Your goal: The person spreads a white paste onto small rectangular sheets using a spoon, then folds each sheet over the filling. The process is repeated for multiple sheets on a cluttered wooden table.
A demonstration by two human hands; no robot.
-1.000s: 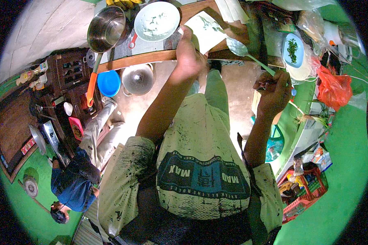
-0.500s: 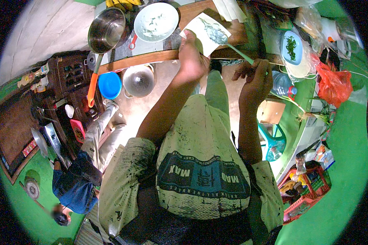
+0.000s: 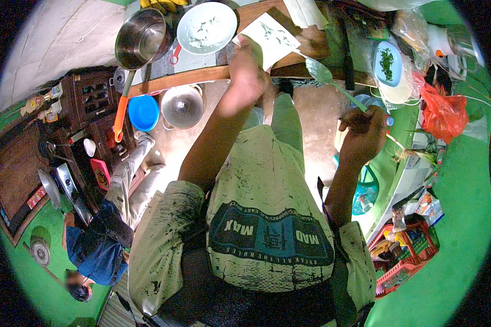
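Note:
My left hand (image 3: 247,65) grips the lower left corner of a white square sheet (image 3: 259,48), tilted over the wooden board at the table edge. Streaks of pale mixture with green bits lie on the sheet. My right hand (image 3: 365,128) is closed round the handle of a green spoon (image 3: 319,72). The spoon's head is coated in pale mixture, and a thin white strand runs from its tip towards the sheet. Left of the sheet stands a white bowl (image 3: 223,15) with white, green-flecked mixture inside.
A saucepan (image 3: 126,35) with an orange handle overhangs the table edge on the left. Below are a blue basin (image 3: 144,113) and a metal pot (image 3: 183,107). On the right sit a pale blue dish (image 3: 396,54) of chopped greens and a red bag (image 3: 442,114). Another person (image 3: 101,240) is at lower left.
The green spoon has come off the sheet and moved down and right with my right hand. The sheet, still in my left hand, has shifted slightly left.

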